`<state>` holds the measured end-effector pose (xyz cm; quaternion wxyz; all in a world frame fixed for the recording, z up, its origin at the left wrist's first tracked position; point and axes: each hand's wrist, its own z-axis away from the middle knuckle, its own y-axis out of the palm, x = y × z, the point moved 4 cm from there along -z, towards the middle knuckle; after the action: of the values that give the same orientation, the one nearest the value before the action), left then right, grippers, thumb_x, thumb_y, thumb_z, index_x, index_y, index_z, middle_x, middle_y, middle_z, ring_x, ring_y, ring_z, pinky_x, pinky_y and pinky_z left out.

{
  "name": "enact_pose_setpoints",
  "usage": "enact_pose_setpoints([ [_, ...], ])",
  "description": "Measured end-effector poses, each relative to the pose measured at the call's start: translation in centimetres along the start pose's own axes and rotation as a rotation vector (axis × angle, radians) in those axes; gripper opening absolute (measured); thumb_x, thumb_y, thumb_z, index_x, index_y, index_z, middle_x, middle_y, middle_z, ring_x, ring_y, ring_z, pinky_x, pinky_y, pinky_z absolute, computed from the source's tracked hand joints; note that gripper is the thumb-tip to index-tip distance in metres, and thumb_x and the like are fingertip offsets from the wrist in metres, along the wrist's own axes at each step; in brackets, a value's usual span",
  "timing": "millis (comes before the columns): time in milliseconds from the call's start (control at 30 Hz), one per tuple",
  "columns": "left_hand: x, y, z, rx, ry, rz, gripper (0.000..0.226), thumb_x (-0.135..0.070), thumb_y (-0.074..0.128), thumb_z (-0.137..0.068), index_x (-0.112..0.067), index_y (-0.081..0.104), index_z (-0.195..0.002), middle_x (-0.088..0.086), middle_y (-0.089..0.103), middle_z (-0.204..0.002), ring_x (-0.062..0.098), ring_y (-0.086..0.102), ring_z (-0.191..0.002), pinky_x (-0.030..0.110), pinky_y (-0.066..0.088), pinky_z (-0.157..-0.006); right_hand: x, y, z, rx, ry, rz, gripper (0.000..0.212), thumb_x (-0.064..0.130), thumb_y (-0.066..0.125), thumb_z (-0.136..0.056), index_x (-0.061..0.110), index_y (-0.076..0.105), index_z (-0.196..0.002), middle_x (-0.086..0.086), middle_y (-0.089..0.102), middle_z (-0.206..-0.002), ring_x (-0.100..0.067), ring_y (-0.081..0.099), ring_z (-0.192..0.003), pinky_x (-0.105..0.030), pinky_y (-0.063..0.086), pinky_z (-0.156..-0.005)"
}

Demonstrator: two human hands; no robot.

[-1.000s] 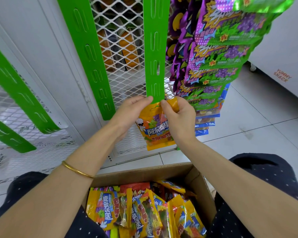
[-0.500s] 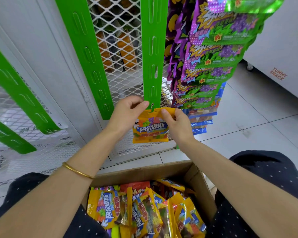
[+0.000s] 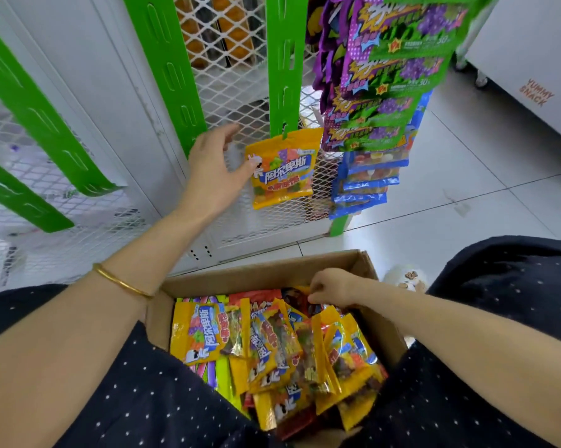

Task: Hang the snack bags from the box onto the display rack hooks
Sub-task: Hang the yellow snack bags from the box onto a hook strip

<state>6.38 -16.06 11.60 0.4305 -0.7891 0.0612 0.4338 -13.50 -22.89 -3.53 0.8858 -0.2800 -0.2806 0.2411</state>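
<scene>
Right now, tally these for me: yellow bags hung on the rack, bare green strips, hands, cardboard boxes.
Hung yellow bag: 1
Bare green strips: 3
Hands: 2, left hand and right hand
Cardboard box: 1
Total: 7

One wide-angle camera sits on my head, facing forward and steeply down; the frame runs from my lap at the bottom edge to the green rack strip [image 3: 285,59] and white mesh panel [image 3: 227,92] at the top. The cardboard box [image 3: 256,273] between my knees lies close under the lens, lower centre, and both arms enter from the bottom corners. The rack stands near, at the reach of my left hand [image 3: 211,169], and its uprights splay outward toward the frame borders.
</scene>
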Motion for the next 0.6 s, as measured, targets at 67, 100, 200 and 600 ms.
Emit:
enact_pose_setpoints([
  [67, 0.3, -0.2, 0.7, -0.001, -0.018, 0.013, 0.057, -0.019, 0.065, -0.085, -0.014, 0.041, -0.136, 0.007, 0.042, -0.134, 0.019, 0.042, -0.123, 0.043, 0.040, -0.103, -0.4, 2.1, 0.1, 0.069, 0.042, 0.052, 0.037, 0.033, 0.054, -0.093, 0.002, 0.057, -0.114, -0.009, 0.056, -0.093, -0.026, 0.059, -0.091, -0.019, 0.043, -0.056],
  [100, 0.4, -0.3, 1.0, 0.000, -0.025, 0.023, 0.056, -0.018, 0.064, -0.085, -0.014, 0.041, -0.136, 0.007, 0.041, -0.134, 0.018, 0.042, -0.122, 0.042, 0.040, -0.104, -0.5, 2.9, 0.0, 0.089, 0.064, 0.029, 0.034, 0.031, 0.054, -0.093, 0.003, 0.057, -0.111, -0.007, 0.057, -0.089, -0.025, 0.060, -0.084, -0.019, 0.044, -0.056],
  [200, 0.6, -0.4, 1.7, -0.010, -0.059, 0.052, 0.049, -0.017, 0.065, -0.085, -0.014, 0.044, -0.130, 0.007, 0.041, -0.129, 0.011, 0.044, -0.113, 0.033, 0.040, -0.103, -0.6, 4.4, -0.6, 0.065, 0.109, -0.018, 0.026, 0.029, 0.060, -0.090, 0.006, 0.061, -0.102, -0.006, 0.062, -0.095, -0.021, 0.061, -0.085, -0.026, 0.052, -0.070],
  [600, 1.3, -0.3, 2.7, 0.015, -0.039, 0.041, 0.029, -0.015, 0.068, -0.081, -0.019, 0.047, -0.101, 0.008, 0.047, -0.113, 0.012, 0.047, -0.095, 0.016, 0.037, -0.082, -1.4, 7.0, 0.3, 0.154, 0.331, -0.572, 0.042, 0.018, 0.067, -0.086, 0.001, 0.049, -0.119, -0.015, 0.060, -0.113, -0.030, 0.064, -0.098, -0.039, 0.055, -0.083],
])
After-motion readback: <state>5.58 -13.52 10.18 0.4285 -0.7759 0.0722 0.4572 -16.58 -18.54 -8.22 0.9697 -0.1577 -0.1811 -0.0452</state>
